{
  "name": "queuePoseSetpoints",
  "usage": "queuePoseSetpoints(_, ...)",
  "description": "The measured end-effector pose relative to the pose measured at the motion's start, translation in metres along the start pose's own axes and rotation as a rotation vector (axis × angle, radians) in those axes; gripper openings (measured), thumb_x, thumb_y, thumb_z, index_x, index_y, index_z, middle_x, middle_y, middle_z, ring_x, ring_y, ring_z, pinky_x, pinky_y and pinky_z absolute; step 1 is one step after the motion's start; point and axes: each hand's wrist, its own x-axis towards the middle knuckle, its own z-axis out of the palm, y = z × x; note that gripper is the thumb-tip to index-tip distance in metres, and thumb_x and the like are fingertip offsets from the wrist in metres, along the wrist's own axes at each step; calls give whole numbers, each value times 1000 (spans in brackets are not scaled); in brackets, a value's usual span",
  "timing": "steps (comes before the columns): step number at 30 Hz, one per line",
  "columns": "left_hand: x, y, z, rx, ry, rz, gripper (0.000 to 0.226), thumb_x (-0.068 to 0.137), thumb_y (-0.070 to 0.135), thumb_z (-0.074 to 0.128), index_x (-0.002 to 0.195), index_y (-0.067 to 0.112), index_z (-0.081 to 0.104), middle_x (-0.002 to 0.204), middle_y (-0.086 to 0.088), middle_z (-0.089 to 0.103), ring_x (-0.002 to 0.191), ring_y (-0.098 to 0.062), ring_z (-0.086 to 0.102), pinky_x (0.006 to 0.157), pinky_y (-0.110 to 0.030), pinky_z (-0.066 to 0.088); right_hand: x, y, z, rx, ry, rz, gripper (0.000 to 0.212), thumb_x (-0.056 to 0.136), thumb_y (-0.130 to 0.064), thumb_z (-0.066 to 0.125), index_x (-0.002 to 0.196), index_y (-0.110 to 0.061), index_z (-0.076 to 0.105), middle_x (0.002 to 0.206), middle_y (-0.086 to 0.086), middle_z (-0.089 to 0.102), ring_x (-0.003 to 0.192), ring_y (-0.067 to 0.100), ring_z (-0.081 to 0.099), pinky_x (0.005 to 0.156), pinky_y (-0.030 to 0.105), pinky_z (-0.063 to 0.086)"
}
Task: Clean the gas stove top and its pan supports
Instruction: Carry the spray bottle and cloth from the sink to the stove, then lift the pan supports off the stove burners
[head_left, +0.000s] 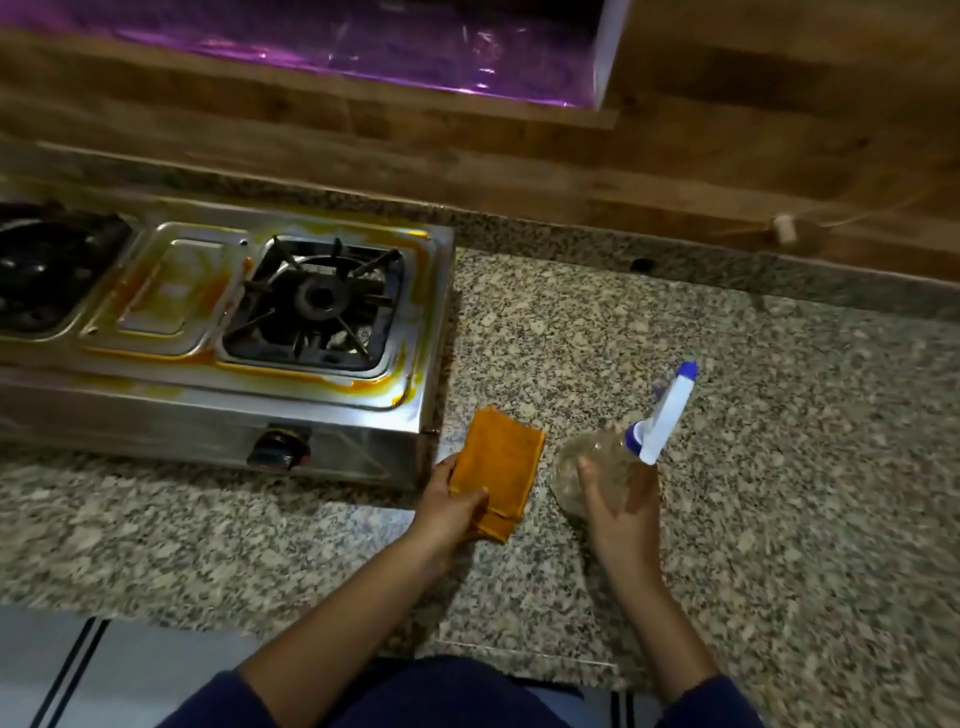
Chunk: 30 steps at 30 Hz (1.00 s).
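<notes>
Stove (171, 291) w/ orange stains sits on desk (753, 415).
L hand (452, 506) pinches orange cloth (501, 462); R hand (618, 512) grips spray bottle (582, 452).

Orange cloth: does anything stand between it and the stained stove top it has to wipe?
Nothing visible does. The left hand grips the orange cloth on the counter beside the stove top. The pan support covers only the right burner; the spray bottle in the right hand stands aside.

Speckled granite tabletop (727, 364), with a matching raised strip (571, 236) along its rear edge. Wood-panelled wall (467, 140) behind it; purple-lined recess (337, 47) above; small pale peg (784, 228) on the wall, right.
</notes>
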Motion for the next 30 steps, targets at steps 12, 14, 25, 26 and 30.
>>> queuePoseSetpoints(12, -27, -9, -7, 741, 74, 102, 83, 70, 58, 52, 145, 26, 34, 132, -10, 40, 119, -33, 49, 98, -47, 45, 10, 9, -22, -94, -167, -139, 65, 87, -29, 72, 142, -19, 40, 136, -2, 47, 126, -6, 42, 92, -1, 33)
queuePoseSetpoints(14, -28, -11, -8, 759, 59, 120, 75, 79, 55, 57, 145, 28, 35, 129, -9, 43, 116, -32, 51, 97, -46, 46, 11, 10, -24, -104, -164, -142, 68, 87, -28, 73, 144, -18, 38, 138, -3, 45, 126, -12, 38, 93, -3, 29)
queuePoseSetpoints(25, -73, 37, -32, 759, 1, 462, 35, 95, 40, 58, 128, 27, 61, 127, 9, 61, 115, -7, 58, 93, -30, 50, -62, -18, 10, 20, -79, -279, 25, 90, -29, 56, 113, -22, 50, 107, -2, 50, 99, 15, 51, 84, 34, 47)
queuePoseSetpoints(26, -77, 46, -44, 712, 0, 524, 31, 95, 37, 59, 124, 27, 63, 121, 11, 65, 108, -2, 61, 89, -26, 52, -60, -30, 23, 32, -157, -317, 19, 91, -30, 55, 110, -25, 52, 104, -5, 52, 99, 12, 53, 84, 33, 47)
queuePoseSetpoints(30, -79, 72, -104, 529, 156, 713, 18, 94, 23, 63, 110, 25, 71, 104, 13, 71, 96, -1, 66, 78, -21, 54, -26, -87, 86, -35, -298, -500, 12, 93, -23, 56, 103, -19, 62, 96, -5, 60, 93, 13, 57, 80, 31, 48)
